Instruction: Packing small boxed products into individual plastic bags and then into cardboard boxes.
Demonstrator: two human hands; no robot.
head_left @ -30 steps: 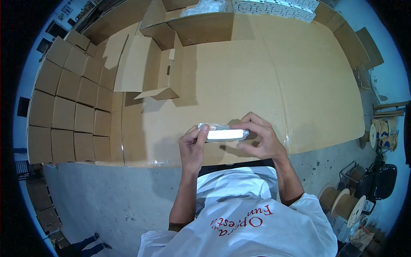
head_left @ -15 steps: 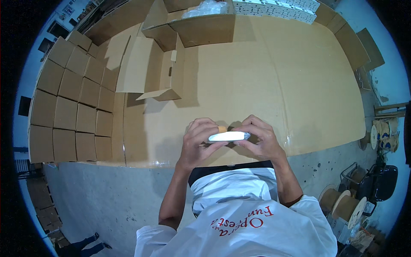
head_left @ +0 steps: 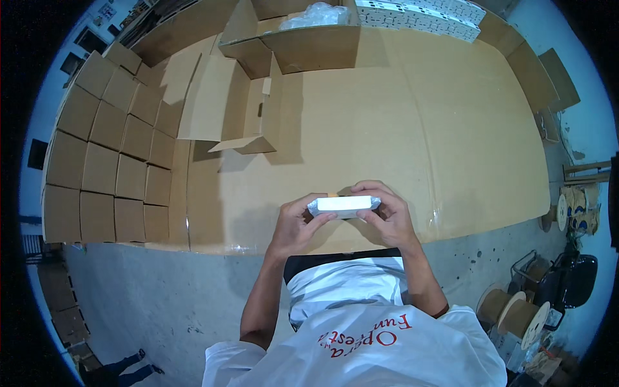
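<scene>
I have the small white box pinched between both hands, just above the near edge of the tabletop, close in front of my chest. My left hand wraps its left end, fingers curled over the top and thumb toward me; my right hand cups the right end the same way. Both grips are closed narrow on the box, which lies level with its long side running left to right, so I judge I'm holding it by the ends to keep its top face clear. A bit of clear wrap seems to cling to its left end, though I can't be sure.

Below my hands the near edge is right there, with bare concrete floor beneath. The cardboard-covered surface beyond the box lies flat and bare across its middle and toward the right edge, giving me room to set down or slide forward.

Farther out, toward the left, an open carton stands with its flaps spread. Along the left edge rows of closed cartons are packed tight. At the far edge sits a bigger open carton with a plastic bag inside, and a row of white boxes lines the far right corner.
</scene>
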